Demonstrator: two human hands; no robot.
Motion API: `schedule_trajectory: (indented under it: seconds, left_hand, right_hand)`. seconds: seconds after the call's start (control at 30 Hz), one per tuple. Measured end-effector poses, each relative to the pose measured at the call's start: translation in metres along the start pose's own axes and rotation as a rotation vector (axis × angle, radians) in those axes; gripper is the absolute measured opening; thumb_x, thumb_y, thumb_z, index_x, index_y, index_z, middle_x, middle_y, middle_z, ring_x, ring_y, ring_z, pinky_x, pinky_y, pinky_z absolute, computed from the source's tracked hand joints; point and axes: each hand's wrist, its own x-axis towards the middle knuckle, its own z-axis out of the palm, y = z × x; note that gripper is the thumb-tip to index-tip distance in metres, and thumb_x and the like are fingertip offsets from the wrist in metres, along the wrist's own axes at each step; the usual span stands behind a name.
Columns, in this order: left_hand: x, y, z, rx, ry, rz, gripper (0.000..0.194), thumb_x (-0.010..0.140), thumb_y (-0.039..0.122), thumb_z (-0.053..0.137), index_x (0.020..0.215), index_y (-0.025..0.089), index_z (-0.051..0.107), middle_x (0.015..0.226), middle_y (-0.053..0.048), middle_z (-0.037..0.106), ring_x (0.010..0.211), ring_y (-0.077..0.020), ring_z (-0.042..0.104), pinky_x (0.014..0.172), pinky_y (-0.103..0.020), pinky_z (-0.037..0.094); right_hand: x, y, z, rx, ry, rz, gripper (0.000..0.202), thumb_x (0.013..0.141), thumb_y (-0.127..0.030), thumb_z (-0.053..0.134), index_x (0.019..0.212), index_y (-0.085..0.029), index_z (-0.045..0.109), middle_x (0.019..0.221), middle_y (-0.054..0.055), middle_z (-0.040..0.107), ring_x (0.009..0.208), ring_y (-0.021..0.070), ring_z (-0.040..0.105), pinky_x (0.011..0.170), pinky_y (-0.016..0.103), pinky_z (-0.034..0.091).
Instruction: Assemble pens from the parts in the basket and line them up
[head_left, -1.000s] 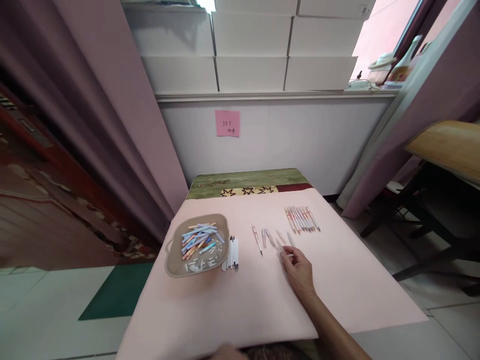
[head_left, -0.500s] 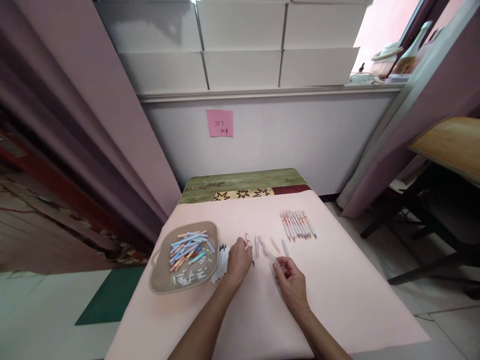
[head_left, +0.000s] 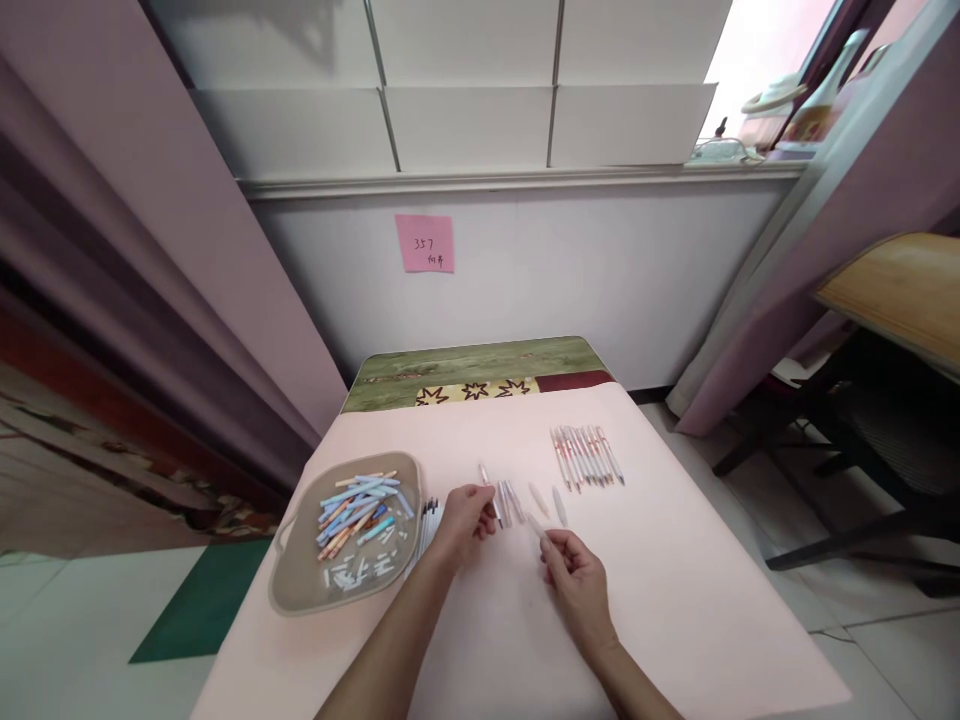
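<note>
My left hand (head_left: 466, 518) is pinched around a slim pen part (head_left: 484, 476), a pale stick with a dark lower tip, tilted over the cloth. Between the fingers of my right hand (head_left: 577, 578) is a whitish, translucent pen barrel (head_left: 536, 526), its free end pointing up and left. Several clear tubes (head_left: 510, 502) lie on the cloth between the two hands. Just beyond my right hand rest a pinkish pen barrel (head_left: 538, 498) and a bluish-grey pen barrel (head_left: 559, 506). White refills with dark tips (head_left: 426, 530) lie left of my left hand, partly hidden by it.
A beige basket (head_left: 279, 585) at the left holds blue and orange pen parts (head_left: 358, 508) and small clear pieces (head_left: 358, 572). A row of pens (head_left: 586, 458) lies at the back right. Pink cloth (head_left: 675, 610) covers the table; a wall stands behind. A dark chair (head_left: 862, 460) is at the right.
The view has shifted slightly, moving the basket left in the picture. My left hand has come closer to the clear tubes with its pen part. My right hand still holds the barrel.
</note>
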Motion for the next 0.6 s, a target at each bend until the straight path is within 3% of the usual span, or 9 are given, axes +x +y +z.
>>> schedule_trajectory:
  seconds: [0.1,0.23,0.37,0.47,0.6]
  left_hand:
    - [-0.012,0.011,0.004,-0.309,-0.043,-0.023,0.025,0.087,0.03,0.05,0.068,0.014,0.057,0.065,-0.003,0.063,0.044,-0.0062,0.052,0.041,-0.017,0.038]
    - [-0.025,0.022,0.01,-0.609,-0.056,-0.062,0.017,0.088,0.025,0.053,0.075,0.014,0.057,0.075,-0.004,0.066,0.048,-0.0035,0.053,0.041,-0.012,0.041]
    - [-0.036,0.029,0.013,-0.935,-0.052,-0.127,0.007,0.084,0.016,0.06,0.079,0.012,0.059,0.081,-0.008,0.07,0.048,-0.004,0.056,0.041,-0.012,0.044]
    - [-0.043,0.034,0.013,-0.962,-0.043,-0.13,0.005,0.084,0.014,0.06,0.079,0.011,0.06,0.082,-0.01,0.071,0.048,-0.0051,0.057,0.041,-0.012,0.045]
    - [-0.049,0.036,0.009,-0.951,-0.049,-0.123,0.005,0.084,0.013,0.059,0.079,0.011,0.06,0.082,-0.011,0.072,0.047,-0.0054,0.058,0.041,-0.012,0.045]
  right_hand:
    - [0.0,-0.024,-0.01,-0.077,0.046,-0.049,0.032,0.082,-0.044,0.059,0.094,-0.015,0.066,0.063,-0.001,0.055,0.051,0.0111,0.049,0.048,0.021,0.045]
    - [-0.005,-0.068,-0.022,-0.339,0.155,-0.371,0.021,0.082,-0.032,0.061,0.096,-0.018,0.069,0.064,-0.002,0.054,0.055,0.0109,0.052,0.054,0.022,0.047]
    - [-0.012,-0.094,-0.019,-0.462,0.163,-0.646,0.021,0.084,-0.019,0.058,0.104,-0.02,0.066,0.078,0.002,0.062,0.056,0.0106,0.055,0.055,0.023,0.049]
    - [-0.012,-0.098,-0.011,-0.516,0.154,-0.732,0.025,0.084,-0.014,0.058,0.107,-0.021,0.064,0.084,0.005,0.065,0.058,0.0112,0.057,0.056,0.024,0.051]
    - [-0.011,-0.098,-0.004,-0.524,0.162,-0.738,0.024,0.084,-0.014,0.057,0.106,-0.02,0.064,0.084,0.005,0.066,0.059,0.0115,0.059,0.057,0.024,0.052]
